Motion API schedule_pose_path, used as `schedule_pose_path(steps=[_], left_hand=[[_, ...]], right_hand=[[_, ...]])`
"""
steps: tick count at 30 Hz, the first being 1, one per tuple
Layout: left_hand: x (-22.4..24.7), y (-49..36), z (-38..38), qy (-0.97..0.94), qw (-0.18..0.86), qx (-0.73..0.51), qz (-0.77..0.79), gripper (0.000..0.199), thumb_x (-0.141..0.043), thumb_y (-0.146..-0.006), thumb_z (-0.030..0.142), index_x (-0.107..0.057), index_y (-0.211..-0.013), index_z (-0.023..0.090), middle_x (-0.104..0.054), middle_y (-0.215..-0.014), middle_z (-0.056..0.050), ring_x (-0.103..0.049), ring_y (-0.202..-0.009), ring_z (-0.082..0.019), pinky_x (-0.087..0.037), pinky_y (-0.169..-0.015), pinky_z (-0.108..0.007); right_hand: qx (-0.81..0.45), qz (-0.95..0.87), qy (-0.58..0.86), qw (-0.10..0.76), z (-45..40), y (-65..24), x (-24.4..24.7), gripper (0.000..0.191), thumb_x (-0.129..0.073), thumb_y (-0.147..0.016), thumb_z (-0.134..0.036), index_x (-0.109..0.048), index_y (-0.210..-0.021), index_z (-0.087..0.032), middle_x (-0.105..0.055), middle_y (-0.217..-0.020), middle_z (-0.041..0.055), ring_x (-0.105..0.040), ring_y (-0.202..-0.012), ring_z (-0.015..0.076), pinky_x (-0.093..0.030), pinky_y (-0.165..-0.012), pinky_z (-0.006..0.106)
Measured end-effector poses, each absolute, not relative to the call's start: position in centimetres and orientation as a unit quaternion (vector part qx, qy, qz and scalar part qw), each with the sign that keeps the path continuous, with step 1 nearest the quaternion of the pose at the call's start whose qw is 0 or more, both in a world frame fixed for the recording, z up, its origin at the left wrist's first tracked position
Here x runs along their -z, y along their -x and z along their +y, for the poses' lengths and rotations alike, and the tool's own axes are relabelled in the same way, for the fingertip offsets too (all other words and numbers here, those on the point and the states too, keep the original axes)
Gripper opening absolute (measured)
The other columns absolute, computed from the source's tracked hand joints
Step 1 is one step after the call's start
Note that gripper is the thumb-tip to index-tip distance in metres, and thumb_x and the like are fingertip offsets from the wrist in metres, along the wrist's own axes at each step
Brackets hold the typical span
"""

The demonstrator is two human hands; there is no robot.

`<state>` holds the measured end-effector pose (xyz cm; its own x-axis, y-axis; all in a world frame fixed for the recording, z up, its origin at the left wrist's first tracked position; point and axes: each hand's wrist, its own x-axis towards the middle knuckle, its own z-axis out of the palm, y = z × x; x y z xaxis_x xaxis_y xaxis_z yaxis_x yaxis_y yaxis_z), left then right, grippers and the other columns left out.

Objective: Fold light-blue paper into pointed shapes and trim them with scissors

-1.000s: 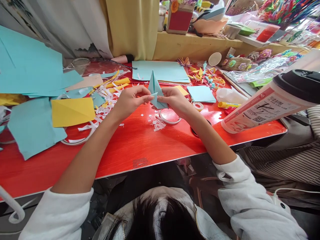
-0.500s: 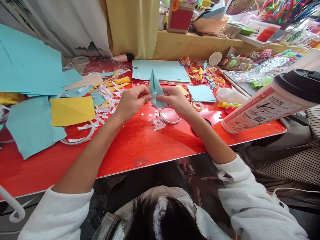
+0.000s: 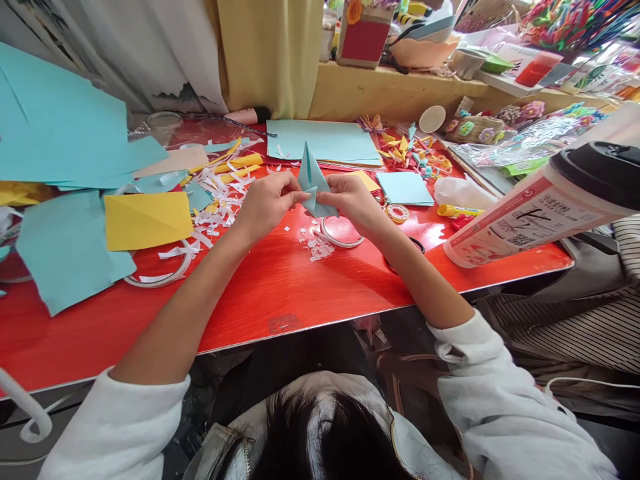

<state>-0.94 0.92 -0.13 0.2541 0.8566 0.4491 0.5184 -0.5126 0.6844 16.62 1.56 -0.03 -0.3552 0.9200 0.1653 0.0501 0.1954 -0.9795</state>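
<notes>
Currently left hand [image 3: 267,203] and right hand [image 3: 350,200] pinch folded paper [image 3: 313,177] above red table [image 3: 280,287]; tape ring [image 3: 343,233], scraps [image 3: 317,249] beneath; cup [image 3: 545,203] lies right.

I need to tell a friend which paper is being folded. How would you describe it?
On the red table, look between the left hand and right hand. The folded blue paper pinched there stands up in a point; the other sheets lie flat.
</notes>
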Motion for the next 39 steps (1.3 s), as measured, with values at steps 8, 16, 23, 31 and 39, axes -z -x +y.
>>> schedule_pose_path(steps=[8, 16, 23, 31, 39], left_hand=[[0.29, 1.59, 1.3, -0.763, 0.271, -0.44, 0.388, 0.012, -0.06, -0.083, 0.028, -0.06, -0.078, 0.017, -0.059, -0.065, 0.001, -0.055, -0.059, -0.01, -0.044, -0.059, -0.025], [0.3, 1.68, 1.34, -0.771, 0.262, -0.429, 0.391, 0.01, -0.058, -0.082, 0.023, -0.061, -0.075, 0.017, -0.059, -0.062, 0.001, -0.055, -0.058, -0.01, -0.044, -0.059, -0.026], [0.13, 1.42, 1.16, -0.783, 0.196, -0.414, 0.422, 0.013, -0.055, -0.081, 0.016, -0.058, -0.069, 0.017, -0.056, -0.06, 0.002, -0.051, -0.058, -0.01, -0.04, -0.058, -0.026], [0.3, 1.36, 1.34, -0.8, 0.126, -0.414, 0.415, 0.015, -0.052, -0.083, 0.017, -0.055, -0.068, 0.017, -0.06, -0.073, -0.002, -0.053, -0.07, -0.013, -0.041, -0.067, -0.029], [0.23, 1.14, 0.88, -0.77, 0.204, -0.435, 0.42, 0.008, -0.058, -0.083, 0.023, -0.06, -0.078, 0.017, -0.062, -0.069, 0.0, -0.056, -0.063, -0.011, -0.043, -0.062, -0.025]], right_hand=[[-0.542, -0.622, 0.354, 0.441, 1.99, -17.17, -0.06, 0.023, -0.071, -0.071, -0.029, -0.066, -0.085, -0.012, -0.065, -0.073, 0.0027, -0.064, -0.07, 0.0143, -0.052, -0.069, 0.03], [-0.539, -0.64, 0.35, 0.42, 1.7, -17.01, -0.15, 0.027, -0.07, -0.073, -0.034, -0.066, -0.085, -0.01, -0.064, -0.07, 0.003, -0.064, -0.069, 0.0142, -0.054, -0.07, 0.031], [-0.549, -0.636, 0.351, 0.415, 1.58, -16.71, -0.11, 0.027, -0.072, -0.071, -0.035, -0.064, -0.079, -0.011, -0.066, -0.069, 0.0036, -0.065, -0.065, 0.0138, -0.055, -0.068, 0.03], [-0.519, -0.641, 0.369, 0.428, 1.71, -16.53, 0.1, 0.024, -0.072, -0.07, -0.033, -0.064, -0.079, -0.012, -0.064, -0.068, 0.0028, -0.064, -0.068, 0.0147, -0.054, -0.066, 0.029], [-0.53, -0.635, 0.369, 0.424, 1.89, -17.04, -0.12, 0.027, -0.067, -0.074, -0.031, -0.067, -0.091, -0.01, -0.066, -0.073, 0.004, -0.065, -0.074, 0.0161, -0.054, -0.072, 0.032]])
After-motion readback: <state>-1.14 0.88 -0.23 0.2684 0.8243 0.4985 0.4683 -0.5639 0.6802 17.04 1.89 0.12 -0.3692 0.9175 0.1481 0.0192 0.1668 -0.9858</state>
